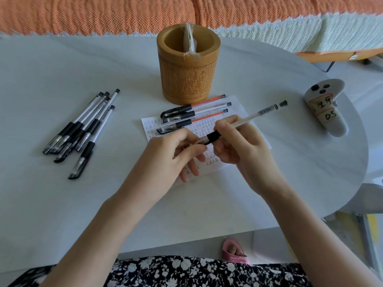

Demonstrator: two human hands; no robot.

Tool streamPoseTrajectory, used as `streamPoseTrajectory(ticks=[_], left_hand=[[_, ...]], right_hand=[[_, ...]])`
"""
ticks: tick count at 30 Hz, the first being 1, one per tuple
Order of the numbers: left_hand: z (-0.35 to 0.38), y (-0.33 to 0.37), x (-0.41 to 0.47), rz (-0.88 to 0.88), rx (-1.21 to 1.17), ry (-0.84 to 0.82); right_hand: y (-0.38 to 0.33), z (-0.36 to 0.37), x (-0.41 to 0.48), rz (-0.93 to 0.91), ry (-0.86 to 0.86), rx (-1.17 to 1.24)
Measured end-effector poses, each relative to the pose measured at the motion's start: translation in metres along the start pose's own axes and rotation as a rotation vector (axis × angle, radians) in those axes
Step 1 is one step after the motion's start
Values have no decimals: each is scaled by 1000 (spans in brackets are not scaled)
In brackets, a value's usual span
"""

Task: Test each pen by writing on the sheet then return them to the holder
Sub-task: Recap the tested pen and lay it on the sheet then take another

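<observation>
Centre of the frame: 1 pen (246, 119) held between both hands above the sheet (234, 100), barrel slanting up toward the right. Right hand (238, 141) pinching the barrel just above the black rubber grip; left hand (176, 150) closed on the capped tip end, cap either coming off or going on, cannot tell which.

Likely light and stiff, a thin plastic tube: little force needed, but smooth on the clear barrel, so best taken at the rubber grip, where fingers will not slide. Cap small and easily dropped; worth a firm pinch near its base, pulling straight along the barrel rather than bending.

Above the hands, 3 capped pens (194, 112) lying across the top of the sheet, just in front of the carved holder (188, 65) at upper centre. Left of the frame: 5 or so more pens (83, 129) in a loose bundle on the table (62, 204). Holder showing only a plastic wrapper inside, no pens.
</observation>
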State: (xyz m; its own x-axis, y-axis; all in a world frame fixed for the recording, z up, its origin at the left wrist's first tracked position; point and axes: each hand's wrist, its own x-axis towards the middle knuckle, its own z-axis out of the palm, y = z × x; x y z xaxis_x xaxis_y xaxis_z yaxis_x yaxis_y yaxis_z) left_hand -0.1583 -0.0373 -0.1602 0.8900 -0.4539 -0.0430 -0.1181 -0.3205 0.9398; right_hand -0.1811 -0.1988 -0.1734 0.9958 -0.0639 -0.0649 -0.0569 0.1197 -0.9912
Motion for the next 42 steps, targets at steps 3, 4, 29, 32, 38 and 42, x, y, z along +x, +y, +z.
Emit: streamPoseTrajectory(ticks=[3,4,29,32,38,42], left_hand=[[-1,0,0,30,30,45],[0,-1,0,32,29,55],[-8,-20,13,52,795,451],[-12,-20,14,80,766,477],[-52,-31,12,-29,800,564],[-70,-38,8,-158,814,587]], right_hand=[[-4,-2,0,-70,21,-23],[-4,-3,0,-77,35,-28],[3,0,7,-43,173,-449],[5,-2,8,-44,177,-498],[5,-3,8,-58,174,-584],[4,-1,8,-50,172,-615]])
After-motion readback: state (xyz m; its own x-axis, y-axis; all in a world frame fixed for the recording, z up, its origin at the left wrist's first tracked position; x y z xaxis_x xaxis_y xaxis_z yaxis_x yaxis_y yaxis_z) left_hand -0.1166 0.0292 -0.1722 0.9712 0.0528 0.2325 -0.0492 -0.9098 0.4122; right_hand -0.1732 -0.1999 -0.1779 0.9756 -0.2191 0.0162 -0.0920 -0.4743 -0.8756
